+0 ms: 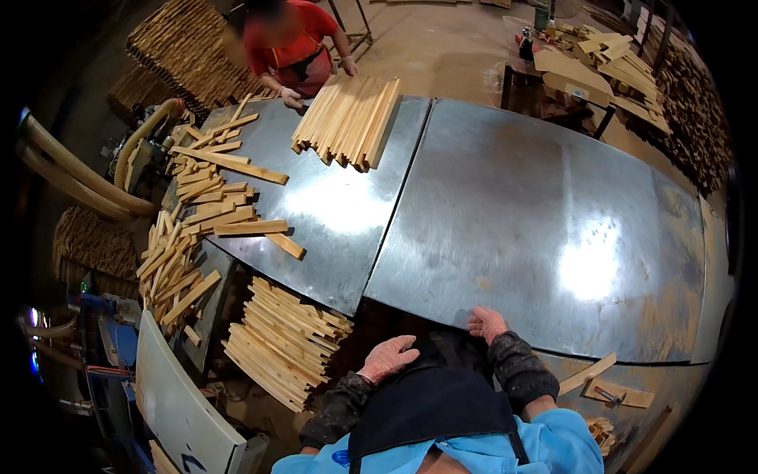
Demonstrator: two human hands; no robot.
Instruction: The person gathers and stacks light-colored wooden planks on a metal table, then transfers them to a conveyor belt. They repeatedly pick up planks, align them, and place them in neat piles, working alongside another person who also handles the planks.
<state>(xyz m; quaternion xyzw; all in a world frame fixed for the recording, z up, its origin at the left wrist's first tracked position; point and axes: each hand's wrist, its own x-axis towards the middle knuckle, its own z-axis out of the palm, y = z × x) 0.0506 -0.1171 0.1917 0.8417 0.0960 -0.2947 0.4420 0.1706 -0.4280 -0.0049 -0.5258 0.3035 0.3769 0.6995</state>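
My left hand [391, 358], in a pinkish work glove, is held in front of my dark apron [430, 403]. Its fingers are stretched out and nothing is in them. To its left, a stack of wooden strips [288, 340] lies below the table's level. My right hand [486, 323], gloved likewise, is at the near edge of the metal-topped table [505, 221], its fingers extended and no object visible in them. Across the table, a co-worker [296, 47] in a red top has gloved hands beside a bundle of wooden strips [347, 118].
A loose heap of wooden strips [205, 205] covers the table's left end. A pale panel [178, 395] stands at lower left, near ribbed hoses [87, 166]. Wood pieces [620, 393] with a small tool lie at lower right. A side table [568, 75] holds more boards.
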